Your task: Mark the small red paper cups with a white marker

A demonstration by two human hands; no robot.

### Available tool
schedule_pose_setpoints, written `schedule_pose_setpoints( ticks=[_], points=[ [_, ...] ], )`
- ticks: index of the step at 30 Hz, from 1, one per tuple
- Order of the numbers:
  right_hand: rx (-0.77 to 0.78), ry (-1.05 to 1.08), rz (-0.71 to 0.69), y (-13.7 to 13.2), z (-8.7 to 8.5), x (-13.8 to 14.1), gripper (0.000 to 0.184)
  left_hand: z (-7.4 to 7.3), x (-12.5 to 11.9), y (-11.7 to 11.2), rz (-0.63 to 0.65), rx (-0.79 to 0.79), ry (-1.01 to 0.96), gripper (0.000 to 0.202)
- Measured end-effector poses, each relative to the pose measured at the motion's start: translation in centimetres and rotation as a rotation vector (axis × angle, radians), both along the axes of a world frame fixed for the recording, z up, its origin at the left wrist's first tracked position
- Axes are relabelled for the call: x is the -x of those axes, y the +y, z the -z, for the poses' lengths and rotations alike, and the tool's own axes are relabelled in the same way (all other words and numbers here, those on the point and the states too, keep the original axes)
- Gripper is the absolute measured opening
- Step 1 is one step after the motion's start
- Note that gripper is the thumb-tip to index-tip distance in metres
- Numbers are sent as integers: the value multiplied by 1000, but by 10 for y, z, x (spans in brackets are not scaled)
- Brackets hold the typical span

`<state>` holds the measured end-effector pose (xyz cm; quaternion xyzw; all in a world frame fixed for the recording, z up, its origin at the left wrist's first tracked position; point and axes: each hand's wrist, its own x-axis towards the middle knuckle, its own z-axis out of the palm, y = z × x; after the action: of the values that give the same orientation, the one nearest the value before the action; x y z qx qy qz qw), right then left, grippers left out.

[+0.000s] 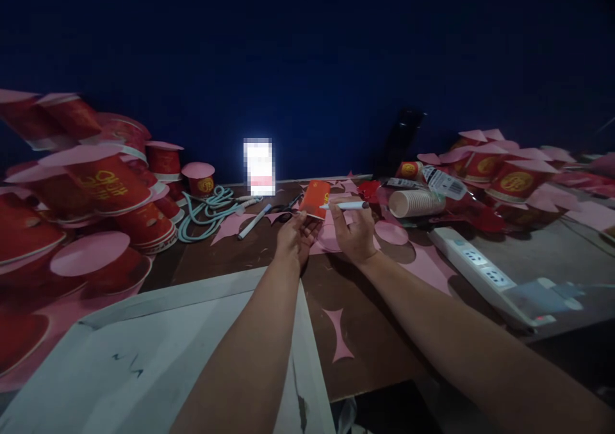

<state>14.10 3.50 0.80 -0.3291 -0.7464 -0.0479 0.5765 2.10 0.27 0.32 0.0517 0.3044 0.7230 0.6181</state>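
My left hand (pixel 296 236) is closed on a red paper cup (pixel 316 198), holding it tilted above the brown table (pixel 379 344). My right hand (pixel 354 232) grips a white marker pen (pixel 344 206) that lies sideways, its tip touching the cup's side. Under both hands lies pink paper (pixel 331 236) with a pink paper disc (pixel 391 232) just to the right. Scissors (pixel 287 208) and a second white marker (pixel 254 221) lie on the table just left of the cup.
Piles of red cups capped with pink discs stand at the left (pixel 103 184) and back right (pixel 514 179). A sleeve of plain cups (pixel 417 202) lies on its side. A white power strip (pixel 480 264) runs along the right. A teal cord (pixel 211 209), pink scraps (pixel 340 334) and a white board (pixel 154 350) are nearby.
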Motion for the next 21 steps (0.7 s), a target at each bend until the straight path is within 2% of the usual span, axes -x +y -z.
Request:
schedule_pose_setpoints(
  ticks=[21],
  points=[
    [45,-11,-23,-1,-2,1,11,4,0,2,3,-12,52,4]
  ],
)
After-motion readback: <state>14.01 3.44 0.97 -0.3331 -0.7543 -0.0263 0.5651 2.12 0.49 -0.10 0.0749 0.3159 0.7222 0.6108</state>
